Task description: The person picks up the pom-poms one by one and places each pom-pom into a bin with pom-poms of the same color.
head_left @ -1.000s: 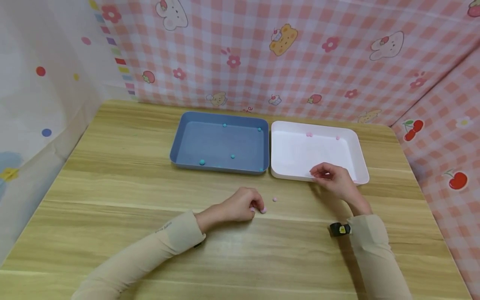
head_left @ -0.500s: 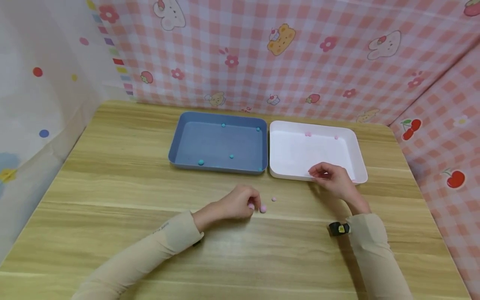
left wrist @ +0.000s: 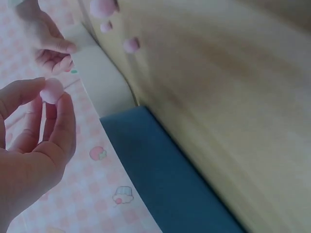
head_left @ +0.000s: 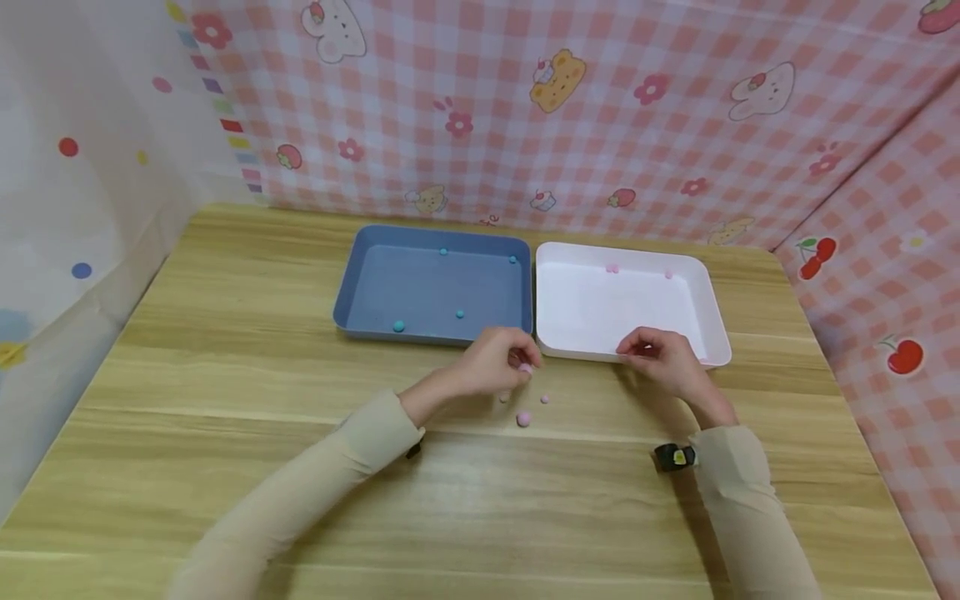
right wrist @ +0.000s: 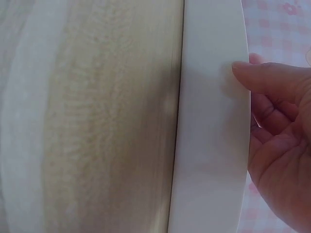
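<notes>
In the head view my left hand (head_left: 491, 362) is over the table by the front right corner of the blue tray (head_left: 412, 287). Its thumb and fingers pinch a pink ball (left wrist: 52, 91), clearly seen in the left wrist view. Behind and to the right stands the white tray (head_left: 592, 308). My right hand (head_left: 667, 362) grips that tray's front wall, thumb outside and the other fingers inside, as the right wrist view shows. On the wood below my left hand lie a larger pink ball (head_left: 523, 419) and two small ones, among them a pink bead (head_left: 544, 399).
Several teal balls (head_left: 399, 326) lie in the blue tray. Pink balls (head_left: 612, 268) lie along the far side of the white one. The trays stand side by side near the table's (head_left: 450, 517) back edge, before a checked cloth (head_left: 495, 100).
My left hand has lifted a pink ball off the table and moved up toward the trays, leaving other pink balls behind. My right hand stays on the white tray's wall.
</notes>
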Demonstrator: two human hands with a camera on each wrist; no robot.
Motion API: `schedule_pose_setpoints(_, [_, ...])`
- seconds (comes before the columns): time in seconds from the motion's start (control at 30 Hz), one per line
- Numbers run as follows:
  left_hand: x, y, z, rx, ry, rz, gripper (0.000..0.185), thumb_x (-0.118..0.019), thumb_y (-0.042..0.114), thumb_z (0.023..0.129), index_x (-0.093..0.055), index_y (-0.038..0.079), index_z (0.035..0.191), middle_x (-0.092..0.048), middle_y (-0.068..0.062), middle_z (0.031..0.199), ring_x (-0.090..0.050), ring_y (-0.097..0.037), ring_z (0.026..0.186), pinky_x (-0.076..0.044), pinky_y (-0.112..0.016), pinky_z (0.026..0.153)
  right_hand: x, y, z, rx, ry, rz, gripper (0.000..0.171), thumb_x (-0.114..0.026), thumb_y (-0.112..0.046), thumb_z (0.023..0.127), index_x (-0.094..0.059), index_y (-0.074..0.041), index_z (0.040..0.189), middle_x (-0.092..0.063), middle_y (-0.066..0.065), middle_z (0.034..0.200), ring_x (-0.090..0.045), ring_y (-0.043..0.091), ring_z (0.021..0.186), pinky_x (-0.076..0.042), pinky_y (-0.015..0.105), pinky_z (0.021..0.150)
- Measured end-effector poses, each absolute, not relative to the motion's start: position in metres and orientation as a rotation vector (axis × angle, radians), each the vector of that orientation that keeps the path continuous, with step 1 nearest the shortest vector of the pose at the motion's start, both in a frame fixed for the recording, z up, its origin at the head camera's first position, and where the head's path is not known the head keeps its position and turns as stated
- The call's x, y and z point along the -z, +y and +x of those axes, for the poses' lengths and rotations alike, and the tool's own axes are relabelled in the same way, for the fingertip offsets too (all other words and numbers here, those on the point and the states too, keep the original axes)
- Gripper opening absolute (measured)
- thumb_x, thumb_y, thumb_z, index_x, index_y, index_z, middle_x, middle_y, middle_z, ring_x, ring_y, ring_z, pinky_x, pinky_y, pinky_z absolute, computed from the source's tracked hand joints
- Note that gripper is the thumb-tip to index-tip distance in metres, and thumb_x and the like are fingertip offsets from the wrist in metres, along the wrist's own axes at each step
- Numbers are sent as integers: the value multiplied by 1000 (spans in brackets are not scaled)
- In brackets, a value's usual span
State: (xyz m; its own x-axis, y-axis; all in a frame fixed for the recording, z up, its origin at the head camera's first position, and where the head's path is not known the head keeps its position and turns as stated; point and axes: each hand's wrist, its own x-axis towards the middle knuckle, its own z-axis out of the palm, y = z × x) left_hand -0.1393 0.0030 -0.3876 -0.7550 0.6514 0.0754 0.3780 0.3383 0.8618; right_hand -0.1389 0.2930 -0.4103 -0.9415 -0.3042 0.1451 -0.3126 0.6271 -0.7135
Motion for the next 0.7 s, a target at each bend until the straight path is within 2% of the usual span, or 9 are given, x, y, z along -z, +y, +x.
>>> schedule_pose_setpoints(0.23, [384,25,-156,-1455,2284,885,10,-64,-7,81,-67,-5,90,-65,-10,87,-60,-14,77,-49,-17,71,409,292,-137,-1227,-2813,551,12,-67,13,77,-66,2,80,-64,8,75,-52,3,69,-45,11,66])
schedule_pose_setpoints(0.47, [378,49,-175,-1490,2275,837,13,-65,-5,79,-67,-6,92,-67,-12,85,-63,-15,79,-50,-17,72,414,295,-140,-1254,-2790,564,10,-71,9,77,-67,0,80,-64,7,74,-52,2,69,-44,12,65])
schedule_pose_setpoints(0.7, [371,71,-194,-1424,2367,844,14,-64,-1,80,-70,-2,93,-69,-11,88,-62,-15,82,-43,-14,66,414,295,-142,-1237,-2800,547,11,-70,10,77,-66,0,79,-62,6,72,-51,3,67,-43,13,63])
